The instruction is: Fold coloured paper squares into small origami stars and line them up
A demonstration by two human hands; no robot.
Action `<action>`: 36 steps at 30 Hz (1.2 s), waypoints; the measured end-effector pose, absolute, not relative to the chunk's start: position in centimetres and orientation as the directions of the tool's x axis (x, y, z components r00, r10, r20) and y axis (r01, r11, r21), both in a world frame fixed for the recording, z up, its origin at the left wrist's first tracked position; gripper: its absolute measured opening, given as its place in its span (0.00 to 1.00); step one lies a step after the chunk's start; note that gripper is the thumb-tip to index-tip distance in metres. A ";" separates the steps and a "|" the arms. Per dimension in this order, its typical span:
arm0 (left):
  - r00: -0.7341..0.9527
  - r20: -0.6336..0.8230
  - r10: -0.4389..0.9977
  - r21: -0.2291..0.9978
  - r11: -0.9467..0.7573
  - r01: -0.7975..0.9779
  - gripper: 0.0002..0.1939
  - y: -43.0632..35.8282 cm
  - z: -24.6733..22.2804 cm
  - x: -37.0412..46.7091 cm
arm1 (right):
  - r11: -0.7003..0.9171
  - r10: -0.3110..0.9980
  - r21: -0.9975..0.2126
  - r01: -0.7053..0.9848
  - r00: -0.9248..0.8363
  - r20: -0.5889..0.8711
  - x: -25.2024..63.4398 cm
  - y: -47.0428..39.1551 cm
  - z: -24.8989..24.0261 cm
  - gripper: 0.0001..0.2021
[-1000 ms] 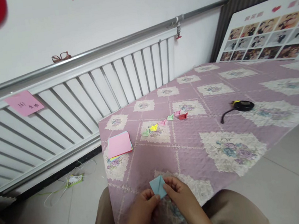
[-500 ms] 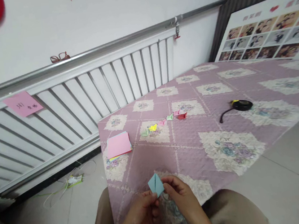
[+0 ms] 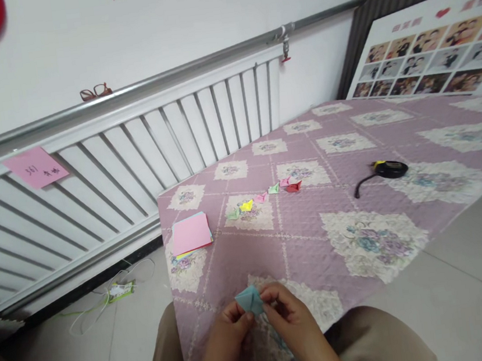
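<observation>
Head view, left hand: thumb and fingers pinched on the lower left of the blue paper.
Right hand: thumb and fingers pinched on the paper's right edge.
Blue paper: folded small, crease showing; held between both hands over the near end of the floral tablecloth.
Folded pieces: slanting row beyond the hands; greens, yellow, pinks, red.
Paper stack: left side of cloth; pink on top, other colours at the edges.
Pink note: on the white radiator; handwritten "361", two characters at lower right, too blurred to read.
Photo board: far right; rows of photos, red heart between printed characters, unreadable here.
Black tape measure: right part of cloth, strap out to its left; face marking too small to read.
Glasses: by the pipe above the radiator.
</observation>
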State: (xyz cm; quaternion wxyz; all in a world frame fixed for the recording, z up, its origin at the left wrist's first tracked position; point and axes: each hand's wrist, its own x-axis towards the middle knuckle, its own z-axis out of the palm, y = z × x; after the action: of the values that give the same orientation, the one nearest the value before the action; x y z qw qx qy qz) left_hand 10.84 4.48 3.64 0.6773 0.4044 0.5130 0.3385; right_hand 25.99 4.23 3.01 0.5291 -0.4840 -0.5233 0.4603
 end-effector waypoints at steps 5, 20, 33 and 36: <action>0.228 -0.382 0.895 0.923 0.359 0.139 0.19 4.3 3.6 10.7 | -0.024 0.999 -1.000 -0.020 -0.024 -0.023 26.0 4.3 3.0 0.06; 0.272 -0.418 0.867 0.903 0.365 0.226 0.08 3.5 3.7 11.5 | -0.076 0.996 -0.987 0.141 -0.043 -0.083 26.2 4.6 3.2 0.09; 0.347 -0.500 0.794 0.862 0.418 0.286 0.09 3.1 4.2 11.0 | -0.125 0.989 -0.983 0.138 -0.062 -0.134 26.0 4.3 3.3 0.09; 0.424 -0.430 0.797 0.898 0.328 0.294 0.08 3.6 4.4 10.3 | -0.125 0.988 -0.982 0.140 -0.074 -0.137 26.0 4.3 3.3 0.09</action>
State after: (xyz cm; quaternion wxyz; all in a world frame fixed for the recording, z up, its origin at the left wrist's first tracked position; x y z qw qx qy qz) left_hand 10.27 3.55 4.37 0.6436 0.5459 0.4997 0.1951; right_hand 26.00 4.32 3.32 0.4097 -0.5432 -0.5191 0.5174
